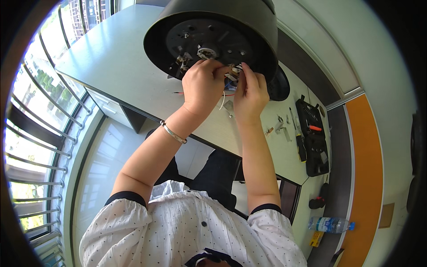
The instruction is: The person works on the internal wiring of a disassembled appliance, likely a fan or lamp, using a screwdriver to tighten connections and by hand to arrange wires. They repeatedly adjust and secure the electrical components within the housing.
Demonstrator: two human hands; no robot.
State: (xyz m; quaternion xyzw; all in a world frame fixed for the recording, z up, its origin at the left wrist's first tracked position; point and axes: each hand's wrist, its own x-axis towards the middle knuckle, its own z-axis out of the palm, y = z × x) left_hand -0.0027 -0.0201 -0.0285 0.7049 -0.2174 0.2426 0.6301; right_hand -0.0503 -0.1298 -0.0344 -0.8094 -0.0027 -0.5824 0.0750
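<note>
A dark, pot-shaped appliance (213, 18) lies on its side on the table, its open underside facing me. Inside it are a black round plate (218, 38), a round metal fitting (206, 52) and a metal bracket (183, 61). At the lower rim my left hand (202, 84) and my right hand (251, 93) meet, fingers closed in pinches around a small metal-and-white part (233, 72). My fingers partly cover this part. A blue wire runs close below it. A white wire (223, 101) and a red wire (179, 93) hang or lie under my hands.
To the right a black tool case (313, 133) lies open beside screwdrivers (300, 147) and small metal pieces (281, 125). A black round lid-like piece (280, 84) is behind my right hand. Further along are a water bottle (329, 224) and a yellow object (316, 239). Barred windows line the left.
</note>
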